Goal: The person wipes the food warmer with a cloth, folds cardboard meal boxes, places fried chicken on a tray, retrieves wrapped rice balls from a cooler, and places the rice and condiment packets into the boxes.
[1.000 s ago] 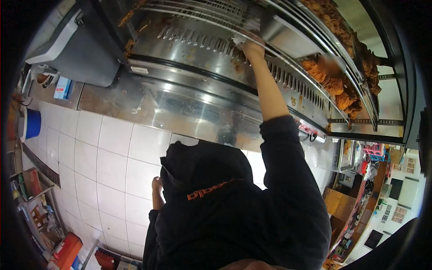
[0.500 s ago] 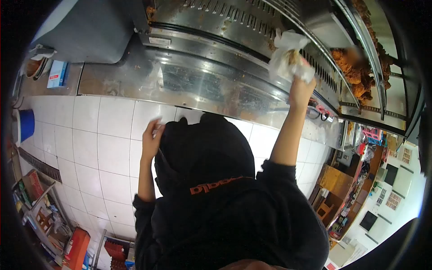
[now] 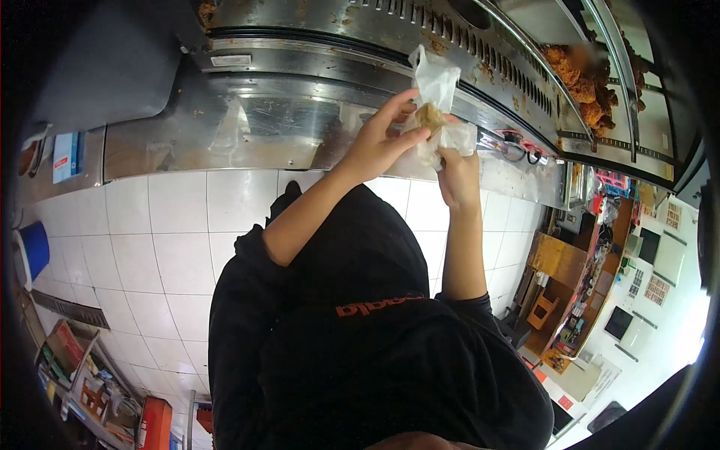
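Note:
A crumpled, thin white tissue [image 3: 436, 81] with a yellowish-brown stained patch in its middle is held up in front of the steel counter's edge. My right hand [image 3: 459, 178] is closed on its lower right part, the fingertips partly covered by the folds. My left hand [image 3: 381, 142] meets the tissue from the left, thumb in front at the stained patch and fingers curled around its left side. Part of the fingers of both hands is hidden behind the tissue.
A stained steel counter [image 3: 277, 131] with vent slots runs across the front. Fried chicken pieces [image 3: 577, 82] lie in the display cabinet at upper right. A blue-and-white box [image 3: 66, 157] stands at left, with a blue bin [image 3: 34, 251] on the tiled floor [image 3: 180, 255].
My right hand has drawn the tissue back from the slotted counter top, toward me and to the left. My left hand has risen from beside my body and taken hold of the tissue.

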A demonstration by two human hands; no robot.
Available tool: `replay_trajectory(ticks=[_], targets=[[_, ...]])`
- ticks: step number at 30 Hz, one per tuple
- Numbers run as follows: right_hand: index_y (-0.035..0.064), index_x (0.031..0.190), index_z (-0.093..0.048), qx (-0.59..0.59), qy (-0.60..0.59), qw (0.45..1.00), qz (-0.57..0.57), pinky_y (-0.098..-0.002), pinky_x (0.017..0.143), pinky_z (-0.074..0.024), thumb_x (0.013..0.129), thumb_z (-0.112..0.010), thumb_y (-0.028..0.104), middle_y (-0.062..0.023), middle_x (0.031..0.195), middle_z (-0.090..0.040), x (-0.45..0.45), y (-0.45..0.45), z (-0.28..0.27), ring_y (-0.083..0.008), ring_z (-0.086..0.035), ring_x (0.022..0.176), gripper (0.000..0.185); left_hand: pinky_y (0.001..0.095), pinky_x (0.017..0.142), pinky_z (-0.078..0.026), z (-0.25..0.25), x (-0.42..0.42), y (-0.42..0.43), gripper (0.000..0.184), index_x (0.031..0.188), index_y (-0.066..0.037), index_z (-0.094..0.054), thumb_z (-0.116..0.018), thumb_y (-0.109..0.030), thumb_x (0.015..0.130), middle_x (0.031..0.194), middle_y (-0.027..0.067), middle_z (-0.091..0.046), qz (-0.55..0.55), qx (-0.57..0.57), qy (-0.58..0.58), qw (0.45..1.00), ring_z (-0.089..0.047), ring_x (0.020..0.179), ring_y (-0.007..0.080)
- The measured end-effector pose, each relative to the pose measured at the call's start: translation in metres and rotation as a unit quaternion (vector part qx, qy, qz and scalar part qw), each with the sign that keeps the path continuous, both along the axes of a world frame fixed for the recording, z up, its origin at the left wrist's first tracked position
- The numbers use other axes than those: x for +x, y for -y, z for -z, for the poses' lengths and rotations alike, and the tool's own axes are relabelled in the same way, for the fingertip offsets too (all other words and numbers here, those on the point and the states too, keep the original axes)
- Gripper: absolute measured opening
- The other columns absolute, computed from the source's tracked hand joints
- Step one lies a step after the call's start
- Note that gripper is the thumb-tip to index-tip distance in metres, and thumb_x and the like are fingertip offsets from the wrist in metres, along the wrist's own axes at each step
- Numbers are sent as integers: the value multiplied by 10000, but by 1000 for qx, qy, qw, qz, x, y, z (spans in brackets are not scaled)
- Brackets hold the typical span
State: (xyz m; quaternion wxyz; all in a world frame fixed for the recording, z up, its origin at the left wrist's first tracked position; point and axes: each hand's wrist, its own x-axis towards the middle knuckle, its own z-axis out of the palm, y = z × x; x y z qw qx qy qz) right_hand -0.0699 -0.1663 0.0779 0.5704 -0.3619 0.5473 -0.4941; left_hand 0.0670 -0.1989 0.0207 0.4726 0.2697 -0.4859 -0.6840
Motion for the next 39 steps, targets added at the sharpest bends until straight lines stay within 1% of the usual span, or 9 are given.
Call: replay_trajectory(ticks=[2,4,6,9,11,16,19,25,39], targets=[[30,1213,-378,-17,-32,993,116,-276,820,-435,725,-471,-106,-114,1101,-511,-4,2,12,-168,-536,955,515,322,779,-422,-2,-14,2,650,1323,-49,-276,-598,-263,801,1009,121,-531,-48,0,6,999,-522,918,216],[74,1282,-301,-40,-33,992,119,-270,832,-422,724,-450,-118,-120,1157,-473,-11,6,20,-164,-516,990,608,278,713,-440,4,-26,10,579,1316,-38,-276,-552,-231,845,958,149,-578,-108,-77,226,965,-577,851,187],[50,1297,-295,-121,-94,988,34,-254,834,-409,727,-443,-119,-116,1169,-470,-17,8,18,-144,-493,1010,612,285,654,-450,5,-32,15,508,1262,-30,-357,-563,-213,835,869,148,-583,-148,-116,202,961,-585,761,179],[-7,1143,-491,-47,-144,988,-12,-239,777,-426,691,-493,-91,-96,1020,-567,-42,16,6,-126,-540,891,459,286,649,-454,-3,-28,20,428,1203,-31,-431,-565,-185,827,868,139,-573,-101,-185,251,945,-579,735,191],[-24,953,-614,-32,-233,972,-16,-234,691,-451,651,-540,-66,-69,845,-623,-52,29,-1,-120,-571,762,314,310,663,-442,-10,-27,18,336,1093,-50,-520,-572,-209,802,899,107,-566,-71,-123,238,961,-557,724,237],[10,1158,-497,-260,-271,926,40,-216,657,-442,695,-543,-32,-76,937,-581,-89,159,14,-123,-554,823,467,254,663,-434,-4,-26,-5,347,1114,-103,-518,-607,-144,781,926,45,-548,-190,-22,184,964,-527,732,134],[37,1110,-509,-130,-174,976,-14,-299,775,-460,787,-547,123,-100,1098,-548,-90,245,33,-204,-568,918,336,264,743,-426,10,-33,-30,380,1202,-83,-444,-527,-102,832,1017,64,-530,-131,55,182,973,-508,842,116],[45,1117,-508,-222,-619,749,-86,-306,799,-450,811,-511,161,-102,1114,-544,-101,315,62,-210,-556,951,328,236,676,-418,62,-53,-90,439,1237,-72,-382,-532,-59,825,979,61,-542,-140,195,159,958,-507,765,102],[63,1133,-505,-232,-754,608,-92,-322,855,-427,865,-426,250,-107,1151,-534,-141,307,50,-226,-527,1029,336,206,746,-384,66,-62,-102,318,1139,-31,-472,-504,-26,823,945,47,-546,-197,270,109,936,-489,801,75]])
